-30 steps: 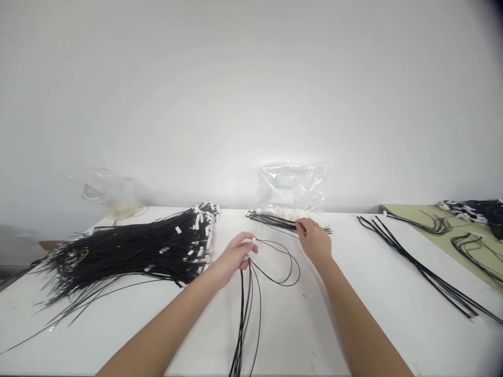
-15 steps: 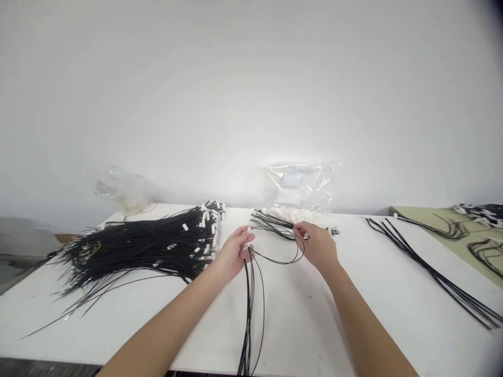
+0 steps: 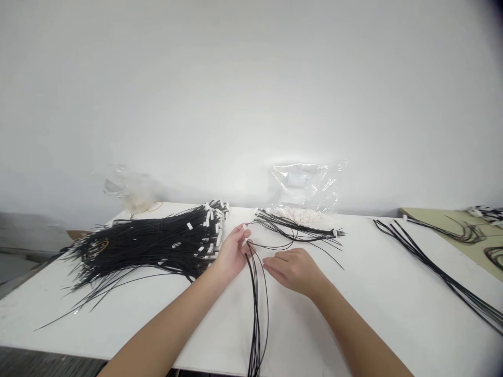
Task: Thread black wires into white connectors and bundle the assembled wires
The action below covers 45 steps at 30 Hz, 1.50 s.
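My left hand (image 3: pixel 234 250) is closed around white plastic connectors (image 3: pixel 246 226), held upright near the table's middle. Several black wires (image 3: pixel 254 319) hang from its fingers toward the front edge. Another thin wire (image 3: pixel 275 247) loops from the hand to the right. My right hand (image 3: pixel 293 269) is beside it, fingers curled and pressed together, with the tips at the outermost hanging wire. Whether they pinch that wire is hidden. Behind both hands lies a small bundle of black wires (image 3: pixel 304 226) with white connectors at its ends.
A big pile of black wires (image 3: pixel 149 246) with white connectors covers the left side. Behind the small bundle are loose white connectors (image 3: pixel 302 215) and a clear plastic bag (image 3: pixel 310 186). Long black cables (image 3: pixel 436 275) lie at right, near a greenish board (image 3: pixel 432 214).
My right hand has left the small bundle and come down and left, near the hanging wires. The looped wire now lies free of it. My left hand still grips the connectors.
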### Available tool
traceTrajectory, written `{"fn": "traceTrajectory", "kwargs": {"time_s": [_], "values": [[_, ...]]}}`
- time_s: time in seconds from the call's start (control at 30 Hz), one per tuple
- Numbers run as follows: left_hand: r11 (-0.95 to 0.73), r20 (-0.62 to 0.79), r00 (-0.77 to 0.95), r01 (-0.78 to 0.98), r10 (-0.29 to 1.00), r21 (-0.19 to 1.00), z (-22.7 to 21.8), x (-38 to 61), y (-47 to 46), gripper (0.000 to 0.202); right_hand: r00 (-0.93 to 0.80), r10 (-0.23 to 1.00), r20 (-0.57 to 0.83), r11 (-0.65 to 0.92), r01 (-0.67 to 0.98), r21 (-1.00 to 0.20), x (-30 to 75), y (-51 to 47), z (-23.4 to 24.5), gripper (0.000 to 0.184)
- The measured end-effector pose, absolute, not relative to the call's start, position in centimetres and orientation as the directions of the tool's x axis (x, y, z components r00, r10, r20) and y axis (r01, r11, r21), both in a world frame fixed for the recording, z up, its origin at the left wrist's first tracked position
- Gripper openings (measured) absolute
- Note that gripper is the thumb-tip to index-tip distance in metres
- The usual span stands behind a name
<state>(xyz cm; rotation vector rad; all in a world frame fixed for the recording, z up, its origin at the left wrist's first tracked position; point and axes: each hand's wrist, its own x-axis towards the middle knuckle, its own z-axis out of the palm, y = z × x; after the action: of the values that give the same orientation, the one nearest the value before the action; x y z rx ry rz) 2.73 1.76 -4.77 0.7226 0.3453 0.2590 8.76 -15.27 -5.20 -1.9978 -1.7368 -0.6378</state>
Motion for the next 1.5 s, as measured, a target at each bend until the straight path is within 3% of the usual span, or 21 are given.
{"fn": "traceTrajectory", "kwargs": {"time_s": [0.23,0.5,0.83,1.0,1.37,1.5], "values": [[0.696,-0.206,0.92,-0.093,0.334,0.712,-4.5,2.6,1.6,0.024,0.093,0.815,0.571,-0.079,0.996,-0.051,8.3,-14.4,-5.5,0.029],[0.71,-0.188,0.94,-0.077,0.286,0.7,-4.3,2.4,1.4,0.023,0.119,0.78,0.614,-0.051,0.991,-0.126,8.0,-14.5,-5.6,0.016],[0.711,-0.193,0.941,-0.067,0.279,0.7,-4.9,2.5,1.3,0.025,0.13,0.743,0.657,-0.153,0.988,-0.022,7.7,-13.9,-6.1,0.022],[0.702,-0.207,0.941,-0.043,0.267,0.711,-4.5,2.3,1.0,0.024,0.133,0.741,0.658,-0.153,0.988,-0.027,7.9,-14.0,-6.3,0.025],[0.682,-0.209,0.944,-0.023,0.257,0.731,-4.8,2.5,1.3,0.027,0.247,0.656,0.713,-0.074,0.961,-0.266,8.2,-13.9,-6.4,0.019],[0.668,-0.196,0.943,-0.035,0.268,0.744,-4.9,2.5,1.3,0.026,0.438,0.654,0.617,-0.027,0.828,-0.56,8.0,-14.0,-5.9,0.017]]}}
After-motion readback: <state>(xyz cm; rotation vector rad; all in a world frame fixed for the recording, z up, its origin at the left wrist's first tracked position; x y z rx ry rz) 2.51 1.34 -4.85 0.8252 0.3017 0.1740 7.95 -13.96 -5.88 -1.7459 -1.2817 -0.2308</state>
